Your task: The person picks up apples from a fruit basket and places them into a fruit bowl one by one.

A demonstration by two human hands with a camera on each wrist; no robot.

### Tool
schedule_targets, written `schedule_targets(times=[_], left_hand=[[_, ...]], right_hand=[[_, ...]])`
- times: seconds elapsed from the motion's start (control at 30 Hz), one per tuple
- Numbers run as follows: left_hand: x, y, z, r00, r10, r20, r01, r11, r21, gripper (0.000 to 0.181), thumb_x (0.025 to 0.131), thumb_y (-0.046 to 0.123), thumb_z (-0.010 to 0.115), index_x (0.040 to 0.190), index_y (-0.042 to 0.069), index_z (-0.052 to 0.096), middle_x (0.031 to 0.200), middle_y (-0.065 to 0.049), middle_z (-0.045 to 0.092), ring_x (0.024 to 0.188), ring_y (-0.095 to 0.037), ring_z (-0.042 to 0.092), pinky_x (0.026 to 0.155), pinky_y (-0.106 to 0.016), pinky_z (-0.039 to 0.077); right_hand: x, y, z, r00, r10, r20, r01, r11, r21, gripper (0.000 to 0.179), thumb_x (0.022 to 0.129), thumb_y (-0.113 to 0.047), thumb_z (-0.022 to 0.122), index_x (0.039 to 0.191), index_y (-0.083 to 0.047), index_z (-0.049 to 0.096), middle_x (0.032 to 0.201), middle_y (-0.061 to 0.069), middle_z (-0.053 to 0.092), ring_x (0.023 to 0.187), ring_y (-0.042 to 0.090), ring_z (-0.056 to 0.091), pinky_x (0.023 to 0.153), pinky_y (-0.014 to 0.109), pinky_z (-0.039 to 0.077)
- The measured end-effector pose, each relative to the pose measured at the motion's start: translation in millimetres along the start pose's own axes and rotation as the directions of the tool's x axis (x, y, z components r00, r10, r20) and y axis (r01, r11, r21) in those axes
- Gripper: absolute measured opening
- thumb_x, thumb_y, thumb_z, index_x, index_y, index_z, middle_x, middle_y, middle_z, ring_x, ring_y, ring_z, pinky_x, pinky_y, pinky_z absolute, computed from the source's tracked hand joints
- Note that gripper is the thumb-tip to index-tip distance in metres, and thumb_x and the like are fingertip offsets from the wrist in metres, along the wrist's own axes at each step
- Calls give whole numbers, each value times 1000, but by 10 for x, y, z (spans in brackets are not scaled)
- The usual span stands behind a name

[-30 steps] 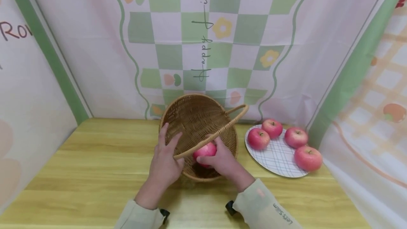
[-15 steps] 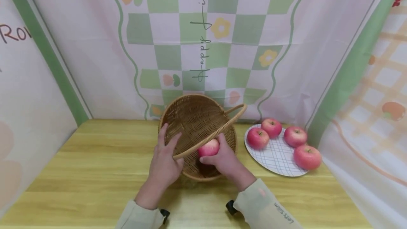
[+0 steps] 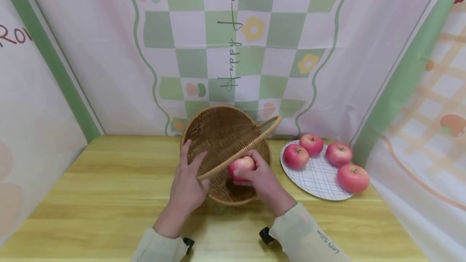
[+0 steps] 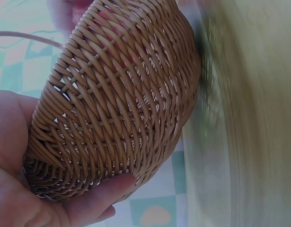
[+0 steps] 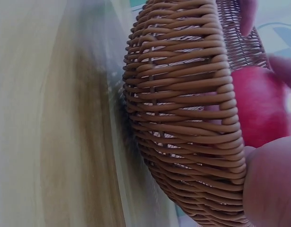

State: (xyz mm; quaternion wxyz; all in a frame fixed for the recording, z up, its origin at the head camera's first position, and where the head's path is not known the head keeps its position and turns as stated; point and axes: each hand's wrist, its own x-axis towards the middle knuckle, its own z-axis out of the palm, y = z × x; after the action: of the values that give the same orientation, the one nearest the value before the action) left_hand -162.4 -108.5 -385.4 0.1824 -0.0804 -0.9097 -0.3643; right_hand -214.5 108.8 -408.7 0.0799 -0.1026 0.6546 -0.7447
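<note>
A brown wicker basket with an arched handle stands on the table, its opening facing me. My left hand grips the basket's left rim, thumb and fingers on both sides of the weave. In my right hand is a red apple, held between thumb and fingers just under the handle, at the mouth of the basket. The right wrist view has the apple right at the basket's rim. Other apples in the basket cannot be seen.
To the right of the basket lies a round plate with a checked pattern. Several red apples rest around its edge. A printed cloth hangs behind the wooden table, with more cloth at both sides.
My right hand has raised the apple from deeper in the basket, up and slightly right toward the rim. The left hand keeps its hold on the basket.
</note>
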Motion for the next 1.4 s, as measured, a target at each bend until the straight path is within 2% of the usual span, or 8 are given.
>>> schedule_targets(times=[0.1,0.27,0.53,0.67,0.87,1.1,1.27,1.4], left_hand=[[-1,-14,-3,1000,6,-6,-6,1000,-1,75,71,-7,71,141,14,56,165,-1,5,115,-51,48,49,-29,40],[-2,-16,8,1000,23,-14,-23,1000,2,72,71,-6,73,139,13,58,165,1,4,113,-51,49,49,-29,41],[-3,-16,3,1000,-29,-7,29,999,-16,73,72,-6,68,141,13,56,165,0,4,115,-49,48,48,-29,38],[5,-63,15,998,-64,-13,63,997,-41,72,72,-7,66,141,13,56,164,-7,4,96,-39,55,48,-27,39],[21,-125,-12,993,-115,14,115,990,-77,70,76,-7,64,143,12,53,165,-7,1,80,-30,54,47,-27,39],[20,-114,-24,988,-149,42,153,981,-121,71,78,-6,63,145,14,51,165,-5,-3,51,-13,41,46,-26,40],[-15,-153,-49,975,-213,69,223,953,-207,68,82,-3,62,147,15,50,165,-3,-8,49,-13,40,45,-27,42],[-33,-189,-66,968,-239,73,250,938,-242,68,82,-2,61,147,14,49,164,-6,-8,55,-14,49,47,-27,44]], right_hand=[[2,-2,-1,1000,2,31,-5,997,82,35,90,0,69,116,0,46,121,22,49,96,34,63,80,55,54],[-15,8,-20,999,9,43,-9,1000,2,41,90,-12,73,124,-9,50,120,21,53,93,32,64,69,53,56],[-50,-72,-52,998,-49,31,46,995,92,43,88,3,67,122,-3,41,130,21,42,99,36,61,71,57,55],[-99,-159,-99,997,-54,56,49,994,97,44,88,2,66,124,-6,42,134,20,39,99,35,60,65,49,57],[-184,-273,-193,994,-47,98,34,992,122,43,88,4,66,123,-11,47,134,18,39,94,32,60,58,38,56],[-317,-413,-471,990,-89,114,57,964,260,36,92,10,52,118,-12,43,135,16,36,107,31,58,74,48,57],[-423,-531,-738,990,-110,91,79,953,292,35,96,10,48,120,-15,41,137,13,30,108,29,60,81,52,54],[-498,-621,-965,993,-115,18,105,954,279,37,97,9,49,122,-19,47,140,8,30,112,25,58,83,51,54]])
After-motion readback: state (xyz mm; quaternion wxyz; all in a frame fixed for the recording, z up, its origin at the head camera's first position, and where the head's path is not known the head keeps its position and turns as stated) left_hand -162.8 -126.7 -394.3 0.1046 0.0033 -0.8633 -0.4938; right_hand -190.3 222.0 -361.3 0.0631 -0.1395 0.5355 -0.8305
